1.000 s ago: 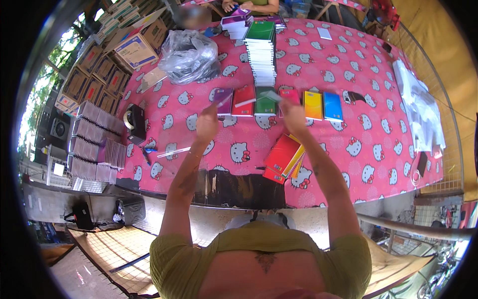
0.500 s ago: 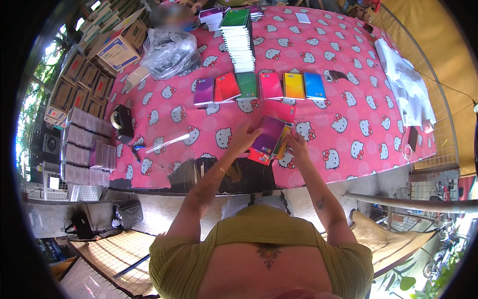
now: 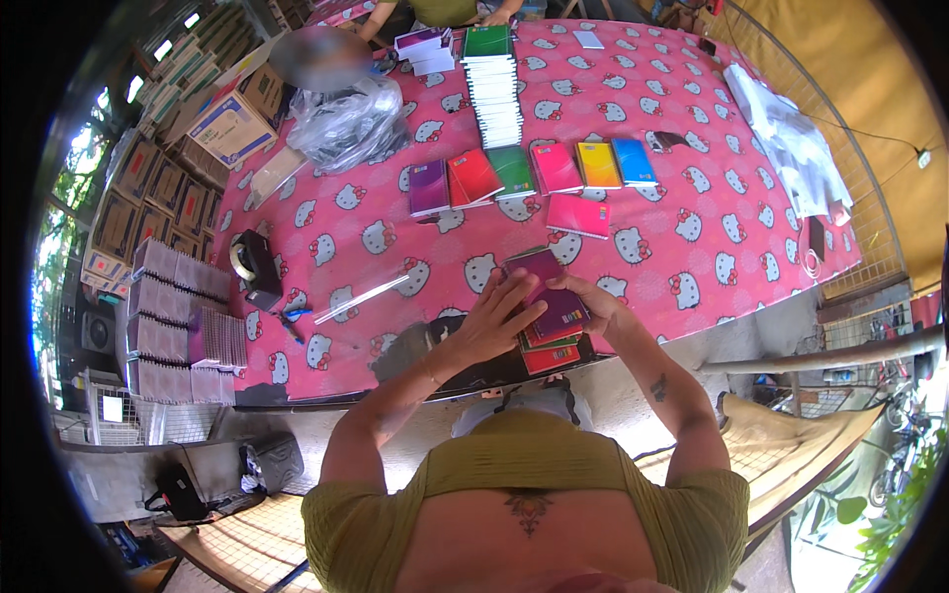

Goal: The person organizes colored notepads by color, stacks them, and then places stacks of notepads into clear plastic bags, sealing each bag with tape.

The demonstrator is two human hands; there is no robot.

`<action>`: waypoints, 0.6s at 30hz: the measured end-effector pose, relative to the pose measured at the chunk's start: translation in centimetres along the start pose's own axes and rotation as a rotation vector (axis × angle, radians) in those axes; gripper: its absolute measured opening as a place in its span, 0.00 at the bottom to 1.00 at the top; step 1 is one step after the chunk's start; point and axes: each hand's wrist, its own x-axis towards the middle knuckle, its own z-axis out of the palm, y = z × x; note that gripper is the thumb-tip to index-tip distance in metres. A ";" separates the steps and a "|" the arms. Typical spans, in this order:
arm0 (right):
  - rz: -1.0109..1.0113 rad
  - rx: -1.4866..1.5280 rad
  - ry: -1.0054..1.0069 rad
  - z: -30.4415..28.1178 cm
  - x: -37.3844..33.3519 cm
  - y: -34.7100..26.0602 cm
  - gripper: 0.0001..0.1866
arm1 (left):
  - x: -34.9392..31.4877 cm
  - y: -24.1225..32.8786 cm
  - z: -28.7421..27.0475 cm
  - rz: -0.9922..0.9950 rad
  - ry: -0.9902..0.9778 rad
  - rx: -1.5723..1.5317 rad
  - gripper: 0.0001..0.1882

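Low over the table's near edge, my right hand [image 3: 591, 301] grips purple notebooks [image 3: 565, 316] from the right, its thumb on the cover. My left hand [image 3: 502, 316] lies across them from the left, fingers stretched out and spread on the purple covers. A second purple cover [image 3: 534, 261] sticks out on the far side. Below the purple ones, a red notebook [image 3: 551, 358] and a green edge show toward me; how many are stacked is hidden. Just beyond my hands a pink notebook [image 3: 579, 215] lies flat by itself.
Farther off lies a row of notebooks, from purple [image 3: 429, 188] to blue [image 3: 633, 162]. Behind it stands a tall notebook stack [image 3: 493, 99]. A tape dispenser [image 3: 255, 269], plastic bag [image 3: 351, 124] and spiral-bound stacks [image 3: 163, 326] are left. Another person's hand [image 3: 497, 17] shows at the far edge.
The pink notebook, earlier under the bundle in my hands, now lies on the table beyond them. My hands and the bundle have come nearer to me. The whole view has shifted slightly.
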 end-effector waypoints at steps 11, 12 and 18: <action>-0.941 -0.191 0.171 6.3 5.2 8.6 0.65 | -5.7 -4.2 4.1 -0.682 0.218 -1.145 0.50; -0.953 -0.247 0.206 6.3 5.3 8.8 0.64 | -5.6 -3.7 4.0 -0.668 0.221 -1.137 0.51; -1.117 -0.433 0.266 3.9 6.6 9.5 0.62 | -6.1 -3.6 4.7 -0.585 0.314 -1.215 0.52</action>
